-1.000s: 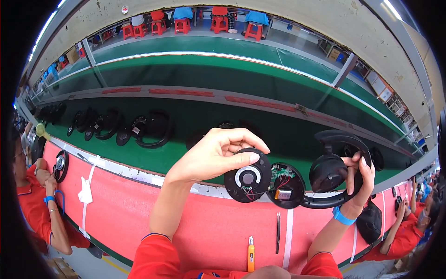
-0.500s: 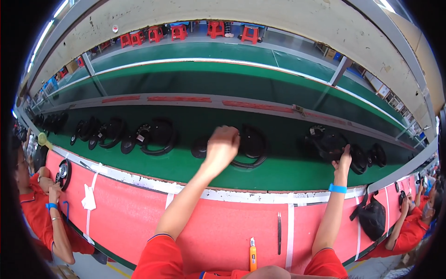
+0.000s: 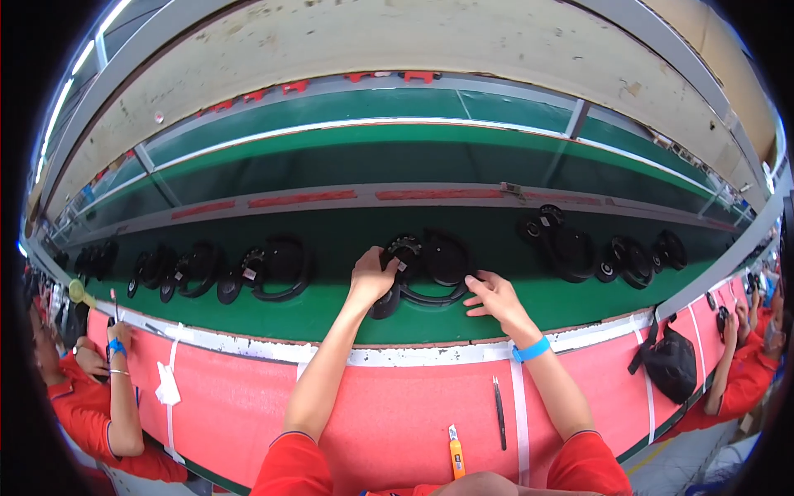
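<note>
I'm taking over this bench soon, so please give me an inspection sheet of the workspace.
Surface: flat red mat with white tape strips; long green work surface beyond.
Job's things: partly opened black headphones with round cups on the green surface; similar black headphones on the left and right.
Clutter: yellow cutter knife and slim dark tweezers on the mat; soft black bag at right.
Hands: left hand at the opened cup, grip unclear; right hand open, at the headphones' right edge.
Cables: nothing seen.
Surroundings: red-shirted co-workers at left and right.
</note>
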The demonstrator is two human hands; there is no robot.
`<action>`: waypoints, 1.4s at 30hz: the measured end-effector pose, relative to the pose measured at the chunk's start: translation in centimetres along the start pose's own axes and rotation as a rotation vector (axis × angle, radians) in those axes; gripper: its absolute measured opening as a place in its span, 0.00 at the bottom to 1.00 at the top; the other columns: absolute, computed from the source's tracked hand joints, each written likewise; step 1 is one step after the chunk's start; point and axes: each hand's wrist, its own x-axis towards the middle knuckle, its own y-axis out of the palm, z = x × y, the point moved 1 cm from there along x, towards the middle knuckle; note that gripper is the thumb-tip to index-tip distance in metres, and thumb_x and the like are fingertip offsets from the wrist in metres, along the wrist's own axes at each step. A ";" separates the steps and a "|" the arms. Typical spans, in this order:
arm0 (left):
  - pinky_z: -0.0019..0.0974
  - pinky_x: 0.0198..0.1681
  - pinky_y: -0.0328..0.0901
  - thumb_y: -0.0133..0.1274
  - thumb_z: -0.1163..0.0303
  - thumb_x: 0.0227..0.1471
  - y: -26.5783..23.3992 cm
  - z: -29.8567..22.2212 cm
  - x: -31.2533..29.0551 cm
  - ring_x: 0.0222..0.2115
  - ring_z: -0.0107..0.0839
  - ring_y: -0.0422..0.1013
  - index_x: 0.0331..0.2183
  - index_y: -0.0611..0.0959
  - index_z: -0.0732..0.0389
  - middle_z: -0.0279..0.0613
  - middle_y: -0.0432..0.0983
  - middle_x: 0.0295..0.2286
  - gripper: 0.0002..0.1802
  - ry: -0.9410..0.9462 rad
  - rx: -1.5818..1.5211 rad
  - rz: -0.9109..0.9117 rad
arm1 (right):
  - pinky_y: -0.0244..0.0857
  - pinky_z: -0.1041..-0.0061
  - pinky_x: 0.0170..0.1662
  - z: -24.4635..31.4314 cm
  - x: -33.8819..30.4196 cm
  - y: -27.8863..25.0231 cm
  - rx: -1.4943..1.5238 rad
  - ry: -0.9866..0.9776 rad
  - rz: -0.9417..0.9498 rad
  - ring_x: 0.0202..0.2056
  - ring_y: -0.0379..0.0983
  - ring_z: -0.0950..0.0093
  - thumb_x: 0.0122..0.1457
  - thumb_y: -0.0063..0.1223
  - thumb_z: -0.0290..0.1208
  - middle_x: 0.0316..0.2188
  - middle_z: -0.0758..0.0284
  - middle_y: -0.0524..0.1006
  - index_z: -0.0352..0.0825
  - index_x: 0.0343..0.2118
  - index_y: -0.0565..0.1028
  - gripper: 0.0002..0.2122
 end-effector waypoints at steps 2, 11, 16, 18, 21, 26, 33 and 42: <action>0.40 0.41 0.65 0.54 0.63 0.45 -0.1 -1.1 -0.2 0.36 0.45 0.72 0.37 0.74 0.65 0.53 0.75 0.32 0.19 -0.064 -0.228 -0.003 | 0.73 0.77 0.29 0.3 0.0 -0.2 0.127 0.018 -0.033 0.29 0.73 0.74 0.55 0.53 0.39 0.35 0.58 0.73 0.19 0.53 0.58 0.31; 0.31 0.38 0.64 0.45 0.72 0.53 -1.4 -9.0 -4.2 0.32 0.29 0.70 0.41 0.70 0.68 0.44 0.74 0.32 0.14 0.106 -0.801 0.017 | 0.61 0.84 0.17 5.1 -2.7 -2.1 0.487 -0.548 -0.290 0.14 0.66 0.78 0.53 0.47 0.30 0.20 0.64 0.70 0.28 0.39 0.61 0.14; 0.31 0.40 0.63 0.37 0.61 0.60 -4.3 -13.5 -7.5 0.34 0.29 0.70 0.44 0.71 0.65 0.48 0.74 0.34 0.19 0.330 -0.718 0.005 | 0.53 0.88 0.10 8.2 -6.0 -3.6 0.385 -0.710 -0.231 0.09 0.61 0.83 0.55 0.41 0.38 0.17 0.69 0.70 0.30 0.38 0.66 0.15; 0.32 0.41 0.63 0.36 0.63 0.59 -5.2 -14.2 -8.2 0.35 0.30 0.70 0.45 0.70 0.65 0.48 0.74 0.34 0.18 0.385 -0.691 -0.043 | 0.54 0.88 0.11 8.8 -6.6 -3.5 0.452 -0.713 -0.188 0.09 0.61 0.83 0.55 0.43 0.35 0.16 0.68 0.70 0.32 0.31 0.66 0.10; 0.32 0.42 0.63 0.38 0.67 0.57 -5.8 -14.4 -8.6 0.36 0.31 0.71 0.46 0.69 0.65 0.48 0.74 0.35 0.17 0.438 -0.743 0.011 | 0.50 0.90 0.09 9.1 -6.8 -3.1 0.538 -0.581 -0.202 0.08 0.59 0.85 0.55 0.42 0.38 0.15 0.71 0.69 0.32 0.31 0.67 0.12; 0.33 0.43 0.63 0.42 0.72 0.51 -5.8 -14.2 -8.8 0.37 0.33 0.71 0.47 0.67 0.66 0.49 0.73 0.36 0.20 0.494 -0.753 0.049 | 0.50 0.90 0.09 8.9 -6.8 -3.5 0.538 -0.582 -0.200 0.08 0.58 0.85 0.55 0.42 0.39 0.15 0.71 0.69 0.31 0.34 0.67 0.14; 0.33 0.44 0.63 0.42 0.73 0.50 -5.9 -14.6 -9.1 0.37 0.34 0.70 0.48 0.66 0.66 0.49 0.71 0.38 0.21 0.553 -0.721 0.061 | 0.50 0.90 0.09 9.3 -7.3 -3.9 0.541 -0.606 -0.222 0.07 0.58 0.86 0.54 0.42 0.39 0.15 0.70 0.69 0.30 0.35 0.67 0.15; 0.32 0.46 0.61 0.43 0.72 0.51 -5.7 -14.7 -9.2 0.40 0.29 0.68 0.47 0.68 0.66 0.46 0.69 0.40 0.20 0.535 -0.712 0.077 | 0.51 0.90 0.08 9.0 -7.5 -4.5 0.523 -0.615 -0.190 0.08 0.59 0.85 0.58 0.38 0.39 0.17 0.69 0.72 0.32 0.38 0.68 0.15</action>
